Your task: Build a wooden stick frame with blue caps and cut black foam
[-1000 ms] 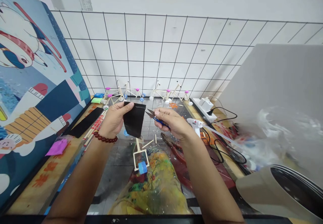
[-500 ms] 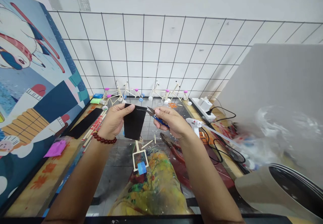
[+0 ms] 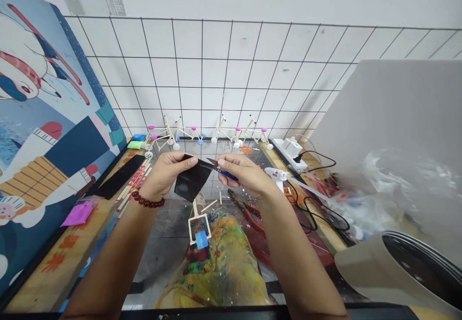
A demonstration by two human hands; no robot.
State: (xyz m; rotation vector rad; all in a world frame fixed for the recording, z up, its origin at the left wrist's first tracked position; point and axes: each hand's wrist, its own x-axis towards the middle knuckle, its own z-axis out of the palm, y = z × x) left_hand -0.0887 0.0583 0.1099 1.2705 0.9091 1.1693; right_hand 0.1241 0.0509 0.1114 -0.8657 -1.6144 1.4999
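Observation:
A piece of black sheet material (image 3: 191,181) hangs tilted from my left hand (image 3: 171,171), pinched under the thumb along its folded-looking upper edge. My right hand (image 3: 240,171) is closed around small blue-handled snips (image 3: 224,171), their pointed blades at the sheet's upper right corner. Whether the blades touch the sheet, I cannot tell. Below the sheet lies a small frame of wooden sticks (image 3: 190,228) with a blue patch (image 3: 201,239) at its lower end. Red-handled pliers (image 3: 249,207) rest under my right hand.
Several stick structures with pink, white and blue pieces (image 3: 194,129) stand along the back. A black strip (image 3: 121,178) and patterned sticks (image 3: 134,187) lie left. At right are a white glue gun (image 3: 277,177), a power strip (image 3: 289,154), black cables (image 3: 317,209) and a bin (image 3: 364,264).
The black sheet has tilted, its lower end swinging slightly left and its upper right corner dropping. The snips have shifted slightly, staying beside that corner.

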